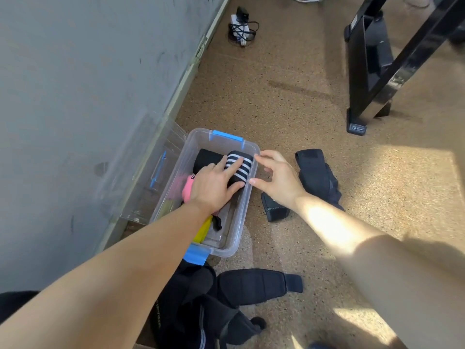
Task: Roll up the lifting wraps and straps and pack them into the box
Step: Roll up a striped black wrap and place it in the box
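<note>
Floor: I see a speckled tan floor (289, 109), with a grey wall (75, 71) filling the left of the frame.
Box: a clear box (241, 222) with blue latches sits open at centre frame. Its lid (161, 157) leans on the wall just to its left.
Left hand: my view has the left hand (211, 187) inside the box, thumb and fingers clamped on the striped roll (239, 170), index finger straight across it.
Striped roll: at the box's upper end, touching a black roll (206, 157) on its left.
Also inside: a pink wrap (187, 188) by the left wrist and a yellow band (203, 230) lower down.
Right hand: the right hand (279, 180) has its fingers apart and loose, holding nothing, at the box's right rim. I cannot tell whether it touches.
Loose on the floor: black straps (317, 177) right of the box, and black wraps (251, 285) at bottom centre.
</note>
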Motion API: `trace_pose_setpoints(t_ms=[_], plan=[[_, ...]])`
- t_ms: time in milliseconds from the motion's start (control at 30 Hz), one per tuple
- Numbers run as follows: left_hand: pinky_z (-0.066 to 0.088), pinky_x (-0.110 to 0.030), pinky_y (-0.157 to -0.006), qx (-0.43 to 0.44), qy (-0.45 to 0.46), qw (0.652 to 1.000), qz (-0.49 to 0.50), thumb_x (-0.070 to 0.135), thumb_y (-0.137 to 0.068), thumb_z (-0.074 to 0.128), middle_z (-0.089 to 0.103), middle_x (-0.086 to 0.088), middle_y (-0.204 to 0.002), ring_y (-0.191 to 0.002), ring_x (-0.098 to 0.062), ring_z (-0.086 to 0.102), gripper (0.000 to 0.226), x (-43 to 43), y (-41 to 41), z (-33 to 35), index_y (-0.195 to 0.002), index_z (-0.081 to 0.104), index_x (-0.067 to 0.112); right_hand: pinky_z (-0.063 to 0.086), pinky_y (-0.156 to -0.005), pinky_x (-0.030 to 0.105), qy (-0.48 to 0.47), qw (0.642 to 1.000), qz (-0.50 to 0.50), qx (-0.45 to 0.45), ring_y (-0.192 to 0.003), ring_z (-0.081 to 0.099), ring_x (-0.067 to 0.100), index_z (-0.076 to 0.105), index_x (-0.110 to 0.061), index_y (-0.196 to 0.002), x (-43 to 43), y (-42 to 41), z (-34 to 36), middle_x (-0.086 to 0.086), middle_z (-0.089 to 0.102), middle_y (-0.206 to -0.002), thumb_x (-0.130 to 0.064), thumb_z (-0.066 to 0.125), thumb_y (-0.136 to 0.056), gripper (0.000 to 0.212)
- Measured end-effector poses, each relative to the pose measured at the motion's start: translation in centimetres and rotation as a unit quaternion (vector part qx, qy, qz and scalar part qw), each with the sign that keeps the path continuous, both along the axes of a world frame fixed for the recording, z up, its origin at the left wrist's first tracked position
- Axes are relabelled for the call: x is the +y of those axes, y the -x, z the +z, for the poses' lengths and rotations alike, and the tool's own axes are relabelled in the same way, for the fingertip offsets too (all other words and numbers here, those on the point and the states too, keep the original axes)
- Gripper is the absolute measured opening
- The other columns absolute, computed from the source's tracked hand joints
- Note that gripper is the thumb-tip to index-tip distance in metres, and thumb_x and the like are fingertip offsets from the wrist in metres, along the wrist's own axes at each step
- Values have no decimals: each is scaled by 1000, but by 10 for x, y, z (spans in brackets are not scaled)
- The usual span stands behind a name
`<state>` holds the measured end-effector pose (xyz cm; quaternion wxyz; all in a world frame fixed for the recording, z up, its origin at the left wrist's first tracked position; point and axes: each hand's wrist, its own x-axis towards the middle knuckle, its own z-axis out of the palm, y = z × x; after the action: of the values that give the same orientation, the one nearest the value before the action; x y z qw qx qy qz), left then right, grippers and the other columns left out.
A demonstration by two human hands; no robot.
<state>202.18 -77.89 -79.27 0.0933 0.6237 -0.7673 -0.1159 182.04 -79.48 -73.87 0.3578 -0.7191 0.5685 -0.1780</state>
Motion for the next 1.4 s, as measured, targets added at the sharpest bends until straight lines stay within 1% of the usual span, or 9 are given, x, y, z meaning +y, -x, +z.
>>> trace_pose_setpoints(t_ms=[200,400,600,667,800,1000,1167,1300,1400], plan=[[56,-49,-84,43,-28,998,-23,41,-93,70,41,-15,-128,-111,-33,51,64,-3,3,-3,-150,48,23,47,-109,35,2,1000,2,6,-124,52,14,47,-19,-152,0,1,-2,-10,41,-151,-27,79,-88,71],[53,-44,-91,20,26,993,-113,29,-104,51,53,-8,-147,-114,-31,60,46,9,-28,-7,-150,50,24,43,-114,36,3,1000,5,1,-131,49,13,48,-17,-151,1,1,-2,-8,41,-152,-25,78,-90,68],[41,-46,-103,-128,-32,982,-133,46,-102,24,30,-3,-165,-131,-29,43,57,15,-10,-3,-158,34,37,45,-111,33,-25,1000,12,3,-130,50,16,46,-21,-153,-1,7,2,-7,38,-157,-23,75,-92,68],[38,-45,-105,-105,-74,985,-112,48,-105,25,27,2,-166,-134,-28,39,54,6,-6,4,-157,35,39,48,-101,28,-31,999,-4,6,-121,56,15,47,-28,-152,2,18,2,-8,39,-158,-23,74,-93,64],[34,-46,-110,-11,-176,980,-93,52,-107,30,26,10,-167,-139,-26,36,49,0,-10,15,-152,44,41,55,-92,33,-63,992,-74,80,-92,66,16,60,-30,-141,23,49,-6,-5,66,-119,-31,79,-88,56],[48,-46,-97,47,-107,981,-152,60,-99,30,69,-4,-123,-114,-30,60,59,19,-6,37,-126,67,23,57,-85,37,-172,972,-40,156,-83,64,14,71,-23,-104,92,54,-15,-8,65,-85,-37,84,-82,29],[55,-43,-79,-86,-79,961,-252,51,-100,46,67,-2,-103,-99,-27,64,34,23,-14,90,-107,65,23,58,-89,36,-265,960,-6,92,-87,67,13,72,-23,-93,141,28,-15,-2,70,-89,-43,83,-81,26],[54,-41,-75,-81,-129,936,-318,53,-93,46,70,4,-91,-86,-24,66,33,63,-31,122,-97,67,28,50,-78,20,-268,963,18,-23,-84,62,11,74,-18,-106,181,-12,2,1,69,-96,-43,87,-77,40],[47,-31,-78,-95,-162,913,-362,43,-98,58,70,5,-100,-96,-20,65,23,99,-39,128,-106,70,25,52,-82,24,-220,971,94,-14,-90,62,13,76,-17,-107,207,-34,3,-3,68,-99,-35,90,-75,40]])
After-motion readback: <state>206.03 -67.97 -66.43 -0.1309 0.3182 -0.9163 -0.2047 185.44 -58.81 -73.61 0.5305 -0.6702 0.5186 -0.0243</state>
